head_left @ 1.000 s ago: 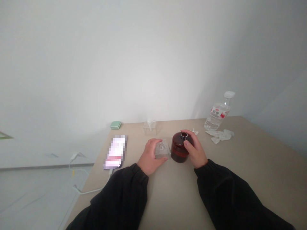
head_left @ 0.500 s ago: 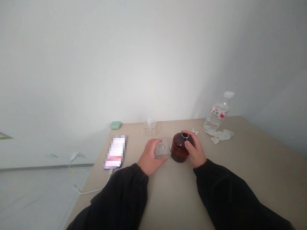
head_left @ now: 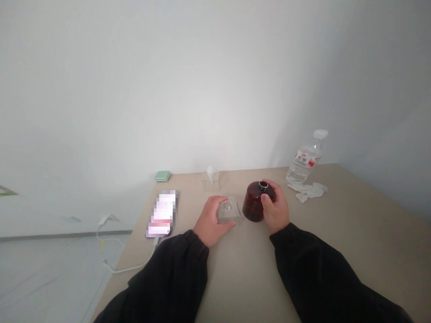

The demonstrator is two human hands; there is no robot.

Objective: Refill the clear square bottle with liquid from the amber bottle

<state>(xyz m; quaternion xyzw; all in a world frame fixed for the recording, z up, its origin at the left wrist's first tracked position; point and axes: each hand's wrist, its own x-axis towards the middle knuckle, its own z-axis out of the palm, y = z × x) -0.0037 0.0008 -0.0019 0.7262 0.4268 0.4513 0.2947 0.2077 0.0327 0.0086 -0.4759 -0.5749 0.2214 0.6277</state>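
My left hand point(head_left: 213, 223) grips a small clear square glass bottle point(head_left: 229, 215) with a round opening on top, thumb at its near side and fingers at its far side. The bottle rests low at the table top. My right hand point(head_left: 276, 210) is wrapped round the right side of a dark red round bottle point(head_left: 253, 202), thumb on its shoulder. This bottle has a narrow neck with an open mouth and leans slightly to the right. It is close to the right of the clear bottle, with a small gap between them.
A phone point(head_left: 162, 213) on a white cable point(head_left: 131, 269) lies at the left. Along the wall are a green case point(head_left: 162, 176), a clear box with a white tissue point(head_left: 210, 179) and a tilted water bottle point(head_left: 305, 161). Crumpled tissue point(head_left: 313, 190) lies near the water bottle.
My right hand has moved the dark red bottle slightly up and to the right, and its tilt has changed. My left hand and the clear bottle have stayed nearly still.
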